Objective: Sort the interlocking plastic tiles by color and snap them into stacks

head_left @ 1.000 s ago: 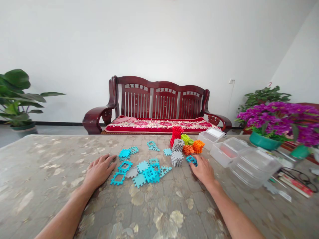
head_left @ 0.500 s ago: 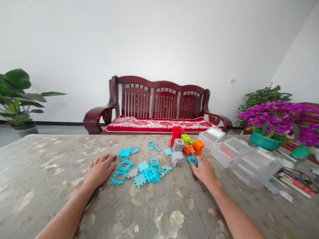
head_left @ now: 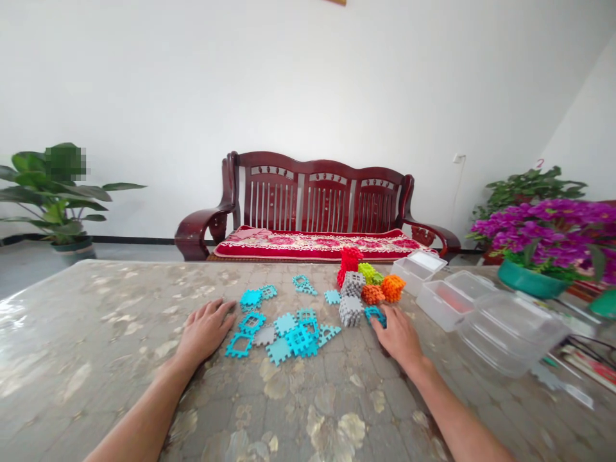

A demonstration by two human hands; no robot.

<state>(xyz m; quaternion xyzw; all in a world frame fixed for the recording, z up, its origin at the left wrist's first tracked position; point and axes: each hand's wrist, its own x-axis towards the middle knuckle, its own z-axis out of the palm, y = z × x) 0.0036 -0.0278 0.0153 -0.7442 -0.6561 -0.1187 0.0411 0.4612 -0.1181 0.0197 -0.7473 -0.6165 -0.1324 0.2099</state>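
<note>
My left hand (head_left: 206, 330) lies flat on the table with its fingers stretched out, holding nothing. Just right of it are turquoise notched building tiles (head_left: 239, 344), some with open frames. A loose pile of them, with a lattice tile (head_left: 299, 339) on top and a grey tile (head_left: 264, 335) beside it, spreads between my hands. My right hand (head_left: 398, 337) rests palm down, fingers extended, its thumb and fingertips beside a blue frame tile (head_left: 373, 313), which they seem to touch. Left of that tile stands a stack of grey tiles (head_left: 351, 310).
Red tiles (head_left: 350, 263), green tiles (head_left: 367, 273) and orange tiles (head_left: 393, 288) are stacked behind the grey ones. Clear plastic boxes (head_left: 443, 311) stand at the right, near a pot of purple flowers (head_left: 548, 231). A wooden bench (head_left: 327, 192) is beyond the table (head_left: 120, 321).
The camera view has turned slightly left, so everything appears a little further right. Both hands and the tiles keep their places on the table.
</note>
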